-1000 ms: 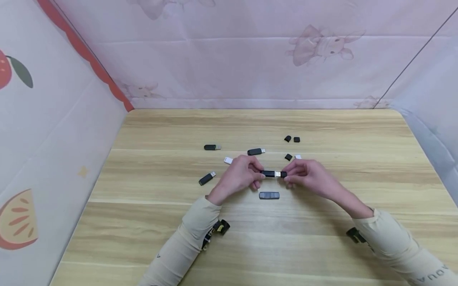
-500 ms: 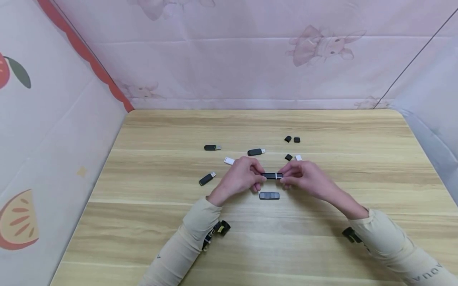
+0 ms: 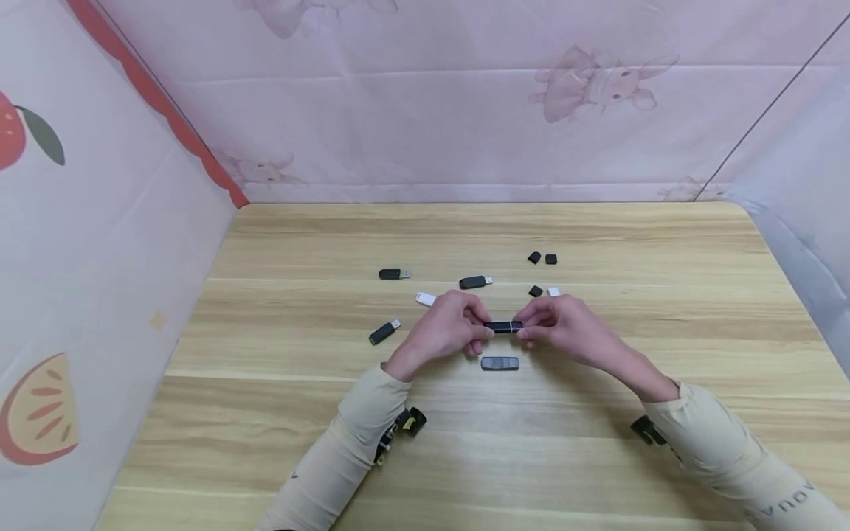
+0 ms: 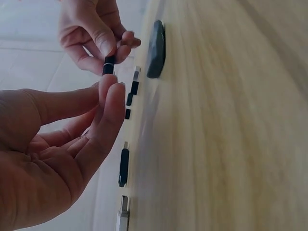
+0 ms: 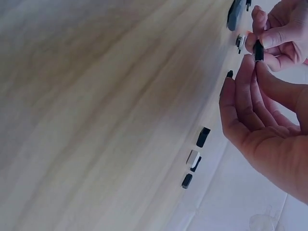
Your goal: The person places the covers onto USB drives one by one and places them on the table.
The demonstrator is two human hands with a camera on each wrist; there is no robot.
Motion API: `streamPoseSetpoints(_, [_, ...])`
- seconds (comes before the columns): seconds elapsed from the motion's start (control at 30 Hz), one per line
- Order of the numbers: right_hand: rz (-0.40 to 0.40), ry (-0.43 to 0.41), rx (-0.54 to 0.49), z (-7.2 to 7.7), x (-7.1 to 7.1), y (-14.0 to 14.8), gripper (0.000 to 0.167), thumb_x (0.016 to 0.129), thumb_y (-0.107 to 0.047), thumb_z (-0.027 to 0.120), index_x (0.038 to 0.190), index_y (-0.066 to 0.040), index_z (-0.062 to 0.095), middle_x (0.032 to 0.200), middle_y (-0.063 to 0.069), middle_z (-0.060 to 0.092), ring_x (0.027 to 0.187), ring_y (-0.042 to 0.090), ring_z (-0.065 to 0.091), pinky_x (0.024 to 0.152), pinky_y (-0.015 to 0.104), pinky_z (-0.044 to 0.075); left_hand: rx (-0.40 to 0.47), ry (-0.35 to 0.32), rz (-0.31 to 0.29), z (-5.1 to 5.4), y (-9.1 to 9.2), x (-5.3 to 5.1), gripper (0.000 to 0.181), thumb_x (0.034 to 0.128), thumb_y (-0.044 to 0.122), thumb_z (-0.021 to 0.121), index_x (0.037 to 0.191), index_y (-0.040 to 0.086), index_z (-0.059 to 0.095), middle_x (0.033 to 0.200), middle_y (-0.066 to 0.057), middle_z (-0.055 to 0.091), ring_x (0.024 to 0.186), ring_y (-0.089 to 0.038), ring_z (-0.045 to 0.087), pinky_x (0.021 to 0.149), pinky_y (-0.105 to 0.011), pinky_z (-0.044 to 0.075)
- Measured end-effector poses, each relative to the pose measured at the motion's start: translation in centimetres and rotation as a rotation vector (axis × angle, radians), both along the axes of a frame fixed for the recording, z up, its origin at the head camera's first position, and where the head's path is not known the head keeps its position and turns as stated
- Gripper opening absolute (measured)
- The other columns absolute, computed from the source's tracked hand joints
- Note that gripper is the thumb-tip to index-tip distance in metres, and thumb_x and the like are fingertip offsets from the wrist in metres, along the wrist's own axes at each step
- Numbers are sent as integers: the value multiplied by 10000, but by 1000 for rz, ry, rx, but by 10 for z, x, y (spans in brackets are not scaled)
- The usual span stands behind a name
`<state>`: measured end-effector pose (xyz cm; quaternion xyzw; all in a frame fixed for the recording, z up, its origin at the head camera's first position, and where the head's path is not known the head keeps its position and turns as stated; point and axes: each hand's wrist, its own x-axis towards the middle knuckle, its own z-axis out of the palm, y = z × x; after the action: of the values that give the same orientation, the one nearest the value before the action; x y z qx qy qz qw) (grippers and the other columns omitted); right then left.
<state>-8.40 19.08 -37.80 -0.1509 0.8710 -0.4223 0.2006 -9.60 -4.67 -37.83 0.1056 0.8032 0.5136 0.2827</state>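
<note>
Just above the wooden table, a black USB stick [image 3: 499,327] lies level between the two hands. My left hand [image 3: 443,328] pinches its body between thumb and fingers. At the other end, my right hand [image 3: 569,326] pinches the black cap, which sits over the plug with a thin light line between cap and body. In the left wrist view the USB stick [image 4: 109,66] shows that light band beside the right fingertips. The right wrist view shows part of the stick [image 5: 259,51], while fingertips hide both ends. A grey USB stick [image 3: 499,363] lies on the table nearer the person.
Uncapped black sticks lie around: one at left [image 3: 384,332], one at far left [image 3: 395,273], one at middle [image 3: 474,282]. A white stick [image 3: 425,299] is partly behind the left hand. Loose black caps [image 3: 534,257] and a white cap [image 3: 554,292] lie beyond the right hand.
My right hand has moved left, pushing the cap over the metal plug, which showed a second ago and is now covered. The left hand has hardly moved.
</note>
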Motion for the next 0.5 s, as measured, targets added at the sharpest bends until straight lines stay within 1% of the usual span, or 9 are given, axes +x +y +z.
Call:
streamPoseSetpoints(0.1, [27,15,16,-4,-2,0,197,936,-85,787,1119,-21,753,963,85,824,887,163,781,794,194,576,-27,10,-9,0,-1,0,96,950,-5,739,1035,-13,696,905,-211,768,613,-223,709,616,-351,623])
streamPoseSetpoints(0.17, [48,38,30,-6,-3,0,188,934,-94,793,1106,-29,756,964,73,822,895,150,775,805,193,574,-65,28,-22,0,0,1,104,948,12,751,1037,-2,699,900,-176,769,628,-209,704,602,-304,599])
streamPoseSetpoints(0.23, [66,55,42,-7,-4,0,177,929,-93,797,1093,-38,761,958,60,816,887,139,759,806,198,570,-126,69,-41,0,0,1,112,943,50,772,1036,27,713,894,-116,770,675,-173,700,629,-256,566])
streamPoseSetpoints(0.3, [86,75,57,-8,-4,1,170,924,-99,803,1084,-51,768,947,42,807,860,122,734,787,206,561,-198,126,-62,-1,1,2,118,934,95,795,1027,65,729,897,-55,766,730,-129,687,677,-226,526])
streamPoseSetpoints(0.4, [105,105,79,-10,-3,1,162,915,-109,817,1069,-74,781,918,14,786,806,101,677,740,216,533,-298,213,-83,-2,3,3,131,922,158,820,1024,116,749,906,4,763,784,-83,662,735,-226,486])
streamPoseSetpoints(0.5, [121,130,106,-12,-3,0,150,909,-109,821,1055,-90,789,894,-2,762,773,92,626,706,219,507,-373,260,-101,-4,5,5,133,921,196,823,1021,147,750,888,22,752,767,-89,644,723,-246,469])
